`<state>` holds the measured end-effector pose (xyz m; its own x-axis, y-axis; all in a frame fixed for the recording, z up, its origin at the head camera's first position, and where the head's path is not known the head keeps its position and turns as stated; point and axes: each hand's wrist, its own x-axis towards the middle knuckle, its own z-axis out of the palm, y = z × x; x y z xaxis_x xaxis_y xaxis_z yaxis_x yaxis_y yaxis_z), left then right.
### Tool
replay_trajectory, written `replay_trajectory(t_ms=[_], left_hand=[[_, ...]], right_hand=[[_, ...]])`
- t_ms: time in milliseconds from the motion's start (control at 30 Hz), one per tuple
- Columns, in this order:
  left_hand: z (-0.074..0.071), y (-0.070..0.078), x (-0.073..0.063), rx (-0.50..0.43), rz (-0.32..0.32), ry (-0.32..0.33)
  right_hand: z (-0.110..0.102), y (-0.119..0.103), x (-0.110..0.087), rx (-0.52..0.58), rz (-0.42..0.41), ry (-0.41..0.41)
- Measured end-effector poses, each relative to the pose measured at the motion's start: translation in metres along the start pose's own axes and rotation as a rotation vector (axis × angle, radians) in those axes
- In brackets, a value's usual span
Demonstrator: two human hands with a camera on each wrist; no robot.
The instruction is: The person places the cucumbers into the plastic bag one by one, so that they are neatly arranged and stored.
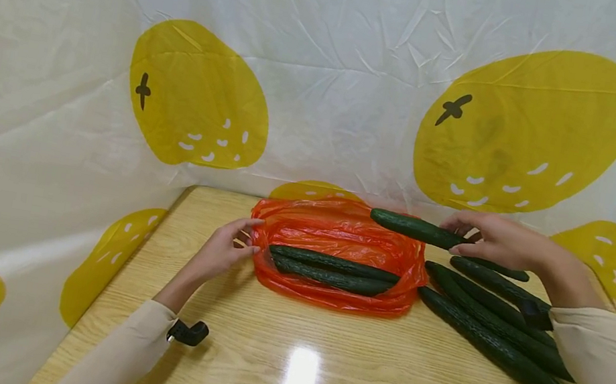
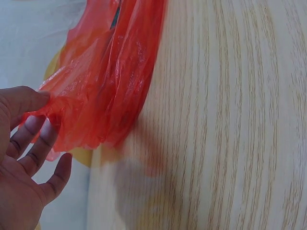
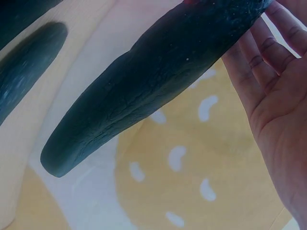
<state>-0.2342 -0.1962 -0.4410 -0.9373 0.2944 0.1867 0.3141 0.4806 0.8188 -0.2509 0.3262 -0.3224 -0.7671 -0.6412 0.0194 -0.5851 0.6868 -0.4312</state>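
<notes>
A red plastic bag [image 1: 327, 298] lies on the table with its mouth spread, and two dark green cucumbers [image 1: 330, 278] lie side by side inside it. At the bag's left end, my left hand [image 1: 218, 250] pinches the thin edge between thumb and fingers; the left wrist view shows the crumpled film [image 2: 81, 115] at its fingertips. My right hand [image 1: 504, 244] grips another cucumber [image 1: 409, 226] around its middle, raised above the table. That cucumber's left tip overlaps the bag's back right rim in the head view. In the right wrist view its near end [image 3: 110, 110] points down and left.
Several more cucumbers [image 1: 497, 342] lie slanting on the wooden table [image 1: 229, 369] to the right of the bag, partly under my right forearm. A white sheet [image 1: 344, 123] printed with yellow fruit rises behind the table and along its left side.
</notes>
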Motion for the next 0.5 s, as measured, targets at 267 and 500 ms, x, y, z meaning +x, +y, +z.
replay_trajectory(t_ms=[267,500], left_hand=[[0.0,-0.001,0.0,-0.001,-0.001,-0.003],[0.001,-0.002,0.0,-0.007,-0.002,-0.002]], right_hand=[[0.006,-0.014,0.021,0.025,-0.044,-0.023],[0.013,-0.025,0.041,0.045,-0.085,-0.045]])
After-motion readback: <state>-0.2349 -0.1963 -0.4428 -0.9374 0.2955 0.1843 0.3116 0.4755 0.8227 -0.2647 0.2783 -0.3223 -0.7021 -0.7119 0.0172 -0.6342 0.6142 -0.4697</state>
